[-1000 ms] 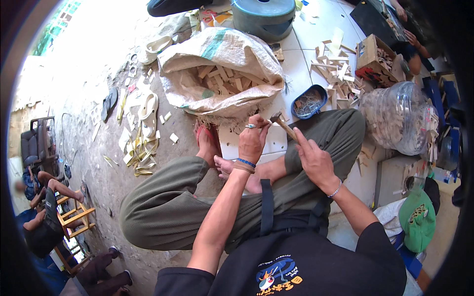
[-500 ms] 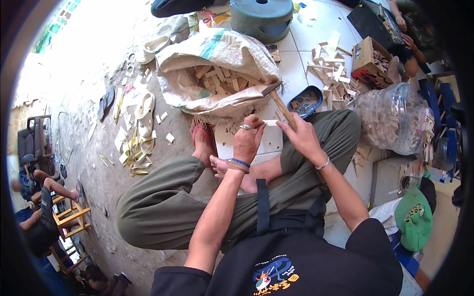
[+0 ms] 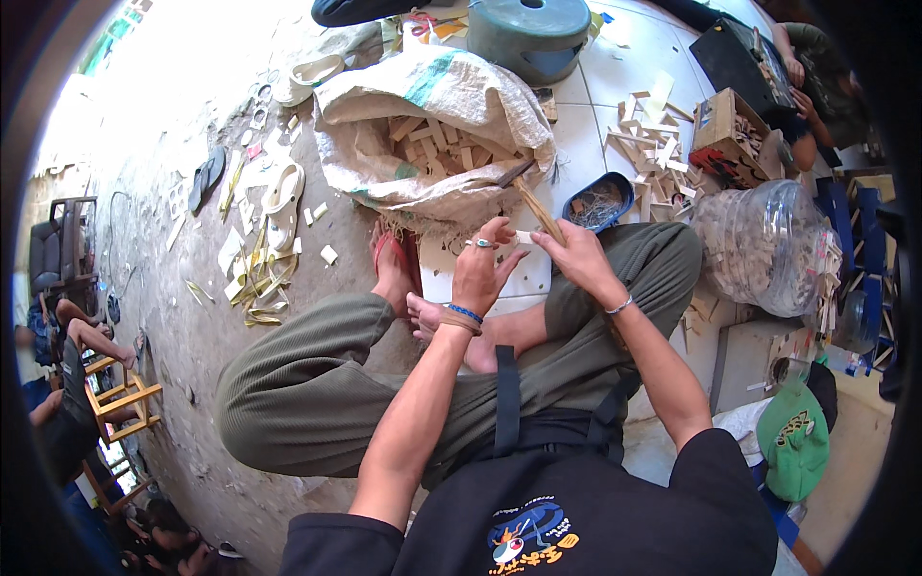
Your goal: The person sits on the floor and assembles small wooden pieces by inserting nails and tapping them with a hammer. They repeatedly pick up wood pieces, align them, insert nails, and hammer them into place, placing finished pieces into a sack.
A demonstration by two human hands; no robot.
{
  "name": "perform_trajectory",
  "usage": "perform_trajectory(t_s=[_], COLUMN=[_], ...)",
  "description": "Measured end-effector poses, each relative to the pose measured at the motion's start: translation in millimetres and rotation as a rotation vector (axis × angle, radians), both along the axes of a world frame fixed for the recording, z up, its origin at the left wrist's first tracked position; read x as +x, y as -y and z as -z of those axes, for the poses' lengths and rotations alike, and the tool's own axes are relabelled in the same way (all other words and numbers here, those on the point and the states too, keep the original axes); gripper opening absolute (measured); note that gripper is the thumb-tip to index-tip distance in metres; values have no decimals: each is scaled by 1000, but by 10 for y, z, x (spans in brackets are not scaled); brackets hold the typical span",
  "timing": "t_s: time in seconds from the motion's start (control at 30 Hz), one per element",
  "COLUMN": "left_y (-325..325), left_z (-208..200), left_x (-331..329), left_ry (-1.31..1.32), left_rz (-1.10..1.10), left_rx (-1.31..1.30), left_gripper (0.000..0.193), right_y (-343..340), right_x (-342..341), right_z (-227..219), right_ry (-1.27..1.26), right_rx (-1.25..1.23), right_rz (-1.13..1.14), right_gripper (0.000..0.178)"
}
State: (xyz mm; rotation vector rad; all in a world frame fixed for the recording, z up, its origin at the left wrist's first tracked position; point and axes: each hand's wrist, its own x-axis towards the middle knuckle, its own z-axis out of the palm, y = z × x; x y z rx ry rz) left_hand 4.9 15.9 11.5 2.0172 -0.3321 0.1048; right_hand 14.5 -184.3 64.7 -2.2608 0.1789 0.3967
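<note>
My right hand [image 3: 579, 261] is closed around the wooden handle of a hammer [image 3: 541, 209], whose dark head points up and left, close to the sack's front edge. A small pale piece [image 3: 523, 237] lies at the tips of my right thumb and finger; whether it is wood cannot be made out. Just left of it, my left hand [image 3: 480, 274] has its thumb and forefinger apart, with nothing clearly gripped. Beneath both hands is a white tile surface [image 3: 526, 278] with dark specks, between my feet. Ahead lies an open woven sack [image 3: 490, 91] with wooden pieces [image 3: 447, 144] inside.
Right of the sack are a blue tray [image 3: 615, 213] of small metal bits, a heap of wood strips [image 3: 653, 144], a cardboard box [image 3: 715, 115] and a clear plastic container [image 3: 764, 240]. A green round stool [image 3: 528, 38] stands behind. Clogs [image 3: 281, 197] and scraps lie left; a co-worker's hand [image 3: 807, 104] shows far right.
My left thumb and fingers have parted from a pinch, and the pale piece now shows by my right fingertips. The hammer has shifted slightly left. The whole view has turned a little.
</note>
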Motion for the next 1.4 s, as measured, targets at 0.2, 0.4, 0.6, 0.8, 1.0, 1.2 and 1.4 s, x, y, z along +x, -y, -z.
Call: perform_trajectory(t_s=[0.2, 0.4, 0.6, 0.8, 1.0, 1.2, 1.4], left_y=[27, 29, 10, 79, 88, 115, 149], left_z=[12, 19, 49, 229, 343, 412, 435], left_x=[89, 118, 143, 142, 136, 135, 112], left_ry=[130, 2, 0, -333, -475, -458, -406], left_rz=[3, 29, 26, -1, 3, 6, 36], left_rx=[51, -9, -72, -494, -660, -730, -783], left_gripper=[41, 30, 25, 23, 20, 19, 16], right_y=[22, 44, 52, 84, 102, 120, 131], right_x=[48, 104, 122, 167, 176, 202, 201], right_z=[3, -13, 14, 58, 83, 112, 153], right_ry=[-18, -76, -89, -104, -102, -125, -107], right_rx=[16, 4, -2, -25, 23, 42, 77], right_rz=[-23, -54, -63, -95, -101, -113, -99], right_gripper=[45, 45, 47, 50, 51, 48, 46])
